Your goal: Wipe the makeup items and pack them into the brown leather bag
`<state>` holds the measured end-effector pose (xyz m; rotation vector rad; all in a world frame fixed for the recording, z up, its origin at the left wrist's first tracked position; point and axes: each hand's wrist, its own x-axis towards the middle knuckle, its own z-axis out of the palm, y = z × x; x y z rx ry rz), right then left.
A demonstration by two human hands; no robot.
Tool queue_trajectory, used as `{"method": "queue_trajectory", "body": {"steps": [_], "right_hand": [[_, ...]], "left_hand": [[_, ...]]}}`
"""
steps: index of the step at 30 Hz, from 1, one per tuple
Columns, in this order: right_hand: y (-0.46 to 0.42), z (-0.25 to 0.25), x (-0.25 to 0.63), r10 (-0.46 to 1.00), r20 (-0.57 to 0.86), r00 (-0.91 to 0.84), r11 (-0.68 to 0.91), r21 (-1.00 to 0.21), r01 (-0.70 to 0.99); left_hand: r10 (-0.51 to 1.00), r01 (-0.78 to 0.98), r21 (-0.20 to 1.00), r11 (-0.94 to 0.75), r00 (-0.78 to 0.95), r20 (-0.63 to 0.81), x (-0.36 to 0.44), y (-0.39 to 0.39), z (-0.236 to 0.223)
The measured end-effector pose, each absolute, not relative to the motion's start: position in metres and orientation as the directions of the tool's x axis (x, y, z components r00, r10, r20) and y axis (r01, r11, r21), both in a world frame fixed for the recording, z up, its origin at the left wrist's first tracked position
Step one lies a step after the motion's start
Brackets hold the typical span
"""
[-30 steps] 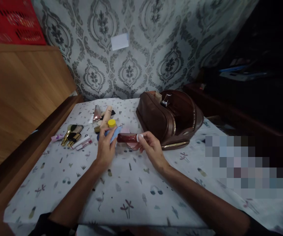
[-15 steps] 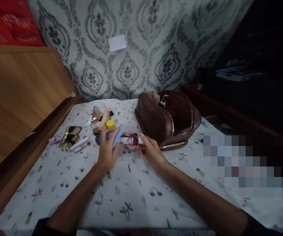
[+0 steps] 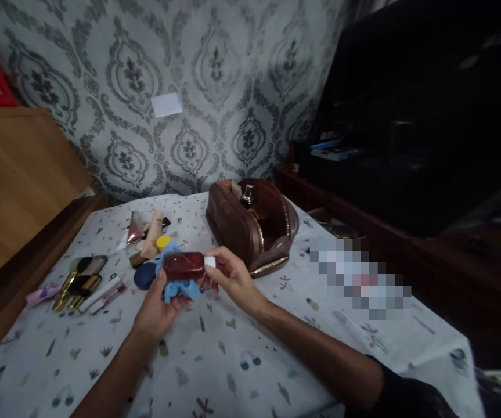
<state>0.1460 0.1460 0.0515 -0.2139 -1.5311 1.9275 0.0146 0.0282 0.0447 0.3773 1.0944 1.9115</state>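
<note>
A small bottle of dark red liquid [image 3: 184,265] lies sideways between my hands, above the table. My right hand [image 3: 233,278] pinches its white cap [image 3: 209,262]. Beneath the bottle, my left hand [image 3: 158,302] cups a crumpled blue cloth [image 3: 180,289] against its underside and base. Just left of the cloth sits a round dark blue container [image 3: 144,276]. Behind it are a yellow-lidded jar [image 3: 163,241] and a peach-coloured tube [image 3: 152,234]. A brown leather bag [image 3: 233,223] stands open beyond my right hand, with a silver-topped bottle [image 3: 247,195] inside.
Several brushes and gold-capped cosmetics [image 3: 80,281] lie at the left, beside white and pink tubes [image 3: 104,294]. A clear pinkish tube [image 3: 135,227] stands farther back. A wooden panel [image 3: 24,180] borders the left side. The patterned tablecloth [image 3: 215,371] covers the table.
The view has swung to the right. The bottle has turned so its printed label no longer shows, and the blue cloth now spreads out beneath it in my left hand.
</note>
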Motion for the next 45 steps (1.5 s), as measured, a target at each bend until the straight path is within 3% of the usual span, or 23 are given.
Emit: {"method": "queue_trajectory", "body": {"steps": [7,17,23,27,29,33,35,41,45], "right_hand": [[0.155,0.077,0.163,0.612,0.28,-0.739,-0.053,-0.919,-0.392],[0.191,0.128,0.195,0.602,0.356,-0.715,0.201,-0.934,-0.295],[0.218,0.155,0.21,0.605,0.436,-0.666,0.385,-0.893,-0.235],[0.236,0.175,0.224,0.627,0.464,-0.626,0.477,-0.864,-0.163],[0.245,0.182,0.232,0.639,0.481,-0.6,0.522,-0.844,-0.12],[0.262,0.187,0.245,0.619,0.503,-0.603,0.617,-0.787,-0.023],[0.267,0.187,0.249,0.583,0.506,-0.635,0.691,-0.721,0.06],[0.272,0.192,0.253,0.458,0.517,-0.723,0.883,-0.355,0.306],[0.273,0.2,0.251,0.416,0.481,-0.772,0.908,-0.27,0.321]], "left_hand": [[0.85,-0.594,0.788,-0.158,-0.489,-0.198,0.018,0.024,0.046],[0.941,-0.431,0.901,-0.042,-0.32,-0.109,0.041,0.059,0.083],[0.951,-0.211,0.976,-0.054,-0.31,-0.014,0.055,0.092,0.105],[0.972,0.156,0.984,-0.084,-0.206,0.116,0.06,0.111,0.122],[0.963,0.43,0.893,-0.134,-0.157,0.219,0.061,0.117,0.127],[0.912,0.799,0.551,-0.241,-0.008,0.41,0.06,0.12,0.125],[0.887,0.868,0.426,-0.255,0.034,0.46,0.059,0.118,0.121],[0.751,0.952,0.063,-0.301,0.196,0.631,0.061,0.119,0.121],[0.743,0.899,-0.175,-0.402,0.432,0.512,0.063,0.123,0.119]]}}
